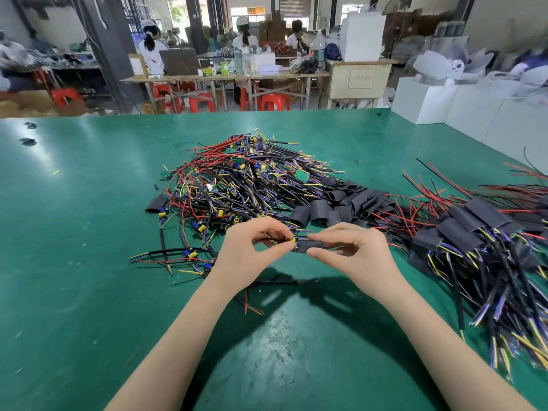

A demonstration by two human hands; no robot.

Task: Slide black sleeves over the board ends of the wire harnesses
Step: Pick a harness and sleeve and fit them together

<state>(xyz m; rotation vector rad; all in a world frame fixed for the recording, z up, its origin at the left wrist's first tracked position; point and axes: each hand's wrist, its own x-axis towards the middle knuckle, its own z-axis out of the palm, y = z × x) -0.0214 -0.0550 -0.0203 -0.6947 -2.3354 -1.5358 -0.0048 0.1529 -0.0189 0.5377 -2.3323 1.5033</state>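
Green bench mat [89,232] underlies both hands. Left hand [252,250] pinches the harness board end [292,240]; right hand [353,250] pinches the black sleeve [308,246], its long axis pointing leftward at the board, mouths nearly touching.

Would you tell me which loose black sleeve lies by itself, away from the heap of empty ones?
The flattened black sleeve at the left edge of the unsleeved harness pile. It lies alone on the green mat, while the other empty sleeves are heaped right of that pile.
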